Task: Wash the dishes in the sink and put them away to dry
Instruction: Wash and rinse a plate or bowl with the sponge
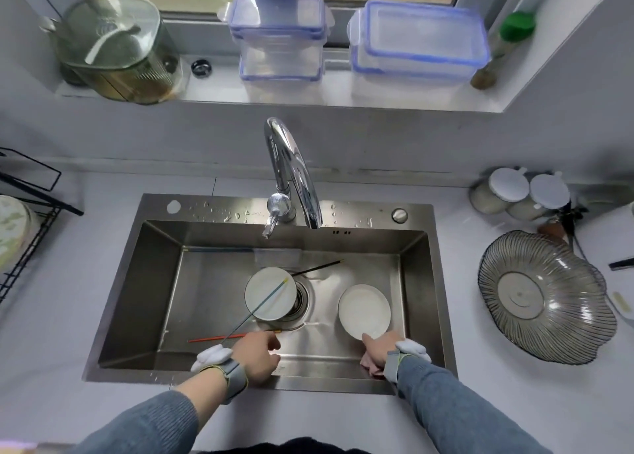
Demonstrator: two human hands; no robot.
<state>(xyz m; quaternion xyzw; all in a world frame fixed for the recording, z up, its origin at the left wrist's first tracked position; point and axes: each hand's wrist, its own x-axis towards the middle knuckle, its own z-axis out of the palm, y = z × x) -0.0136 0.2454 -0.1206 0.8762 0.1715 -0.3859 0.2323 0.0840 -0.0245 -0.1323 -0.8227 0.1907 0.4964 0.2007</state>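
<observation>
Dishes in the steel sink (137, 282): one white bowl (270, 293) beside the drain with a blue-green chopstick (255, 311) laid across it and a black chopstick (317, 268) just behind, a second white bowl (364, 311) toward the right wall, a red chopstick (219, 338) flat on the basin floor. My left hand (256, 354) hangs low over the near basin, fingers curled downward, whether around anything I cannot tell. My right hand (379, 349) grips a pink cloth (372, 366), forefinger touching the second bowl's near rim.
</observation>
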